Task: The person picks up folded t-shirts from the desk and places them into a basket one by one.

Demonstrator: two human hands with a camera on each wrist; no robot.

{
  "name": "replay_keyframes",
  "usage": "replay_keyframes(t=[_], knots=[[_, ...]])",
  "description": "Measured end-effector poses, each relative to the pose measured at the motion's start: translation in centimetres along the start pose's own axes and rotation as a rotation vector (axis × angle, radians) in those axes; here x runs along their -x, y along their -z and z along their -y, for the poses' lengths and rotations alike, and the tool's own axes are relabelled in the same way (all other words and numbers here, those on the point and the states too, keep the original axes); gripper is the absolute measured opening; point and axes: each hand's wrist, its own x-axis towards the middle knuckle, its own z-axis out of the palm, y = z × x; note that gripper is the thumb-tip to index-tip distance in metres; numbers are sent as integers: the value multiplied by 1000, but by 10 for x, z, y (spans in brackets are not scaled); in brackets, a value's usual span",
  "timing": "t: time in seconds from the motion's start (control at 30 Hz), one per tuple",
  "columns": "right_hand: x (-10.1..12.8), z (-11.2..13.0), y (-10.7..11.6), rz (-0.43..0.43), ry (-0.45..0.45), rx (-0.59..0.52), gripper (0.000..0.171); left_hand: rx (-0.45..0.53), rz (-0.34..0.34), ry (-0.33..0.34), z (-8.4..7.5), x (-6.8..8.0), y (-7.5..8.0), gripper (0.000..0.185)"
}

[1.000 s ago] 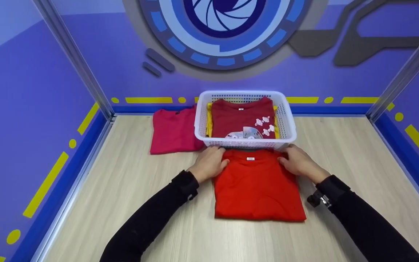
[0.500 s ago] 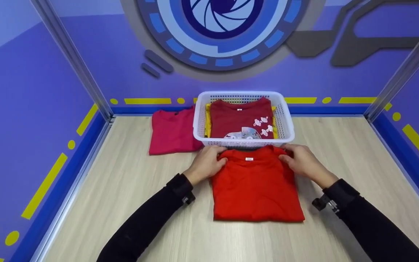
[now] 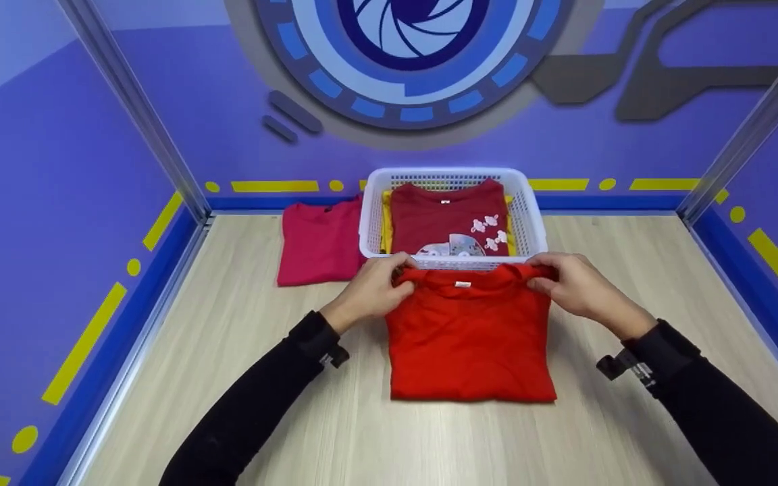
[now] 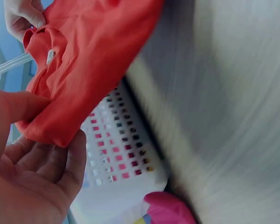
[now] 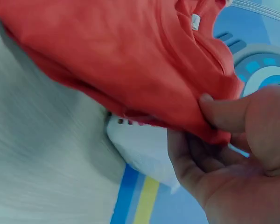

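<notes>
left hand (image 3: 372, 287) pinches red shirt (image 3: 470, 344) at its ten o'clock corner | right hand (image 3: 579, 289) pinches its two o'clock corner | red shirt near, at six o'clock of white basket (image 3: 531, 226)

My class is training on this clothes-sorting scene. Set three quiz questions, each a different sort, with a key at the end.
1. Short answer: as the person sees it, on which side of the white basket does the pink shirt lie?

2. True or false: the dark red shirt lies inside the basket.

3. Multiple choice: which thing do the left hand and the right hand both grip?
A. The basket
B. The pink shirt
C. The bright red shirt

Key
1. The left side.
2. True.
3. C.
</notes>
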Motion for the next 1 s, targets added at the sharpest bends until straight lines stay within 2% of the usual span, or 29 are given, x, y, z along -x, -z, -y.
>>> replay_keyframes(t=[0.17,0.3,0.5,0.63,0.83,1.0], knots=[[-1,7,16,80,34,31,26,41,16,-18,-3,0,16,32],[-1,17,26,76,85,78,22,50,25,-57,-11,-2,30,26],[1,36,40,-5,188,173,23,46,8,-90,-26,-4,52,16],[0,49,51,-78,250,216,15,6,2,-118,-40,-4,70,15],[-2,66,66,-157,285,227,12,-54,-30,-173,-53,-7,96,14],[-6,75,72,-233,342,243,12,-43,-27,-163,-61,-8,114,13]])
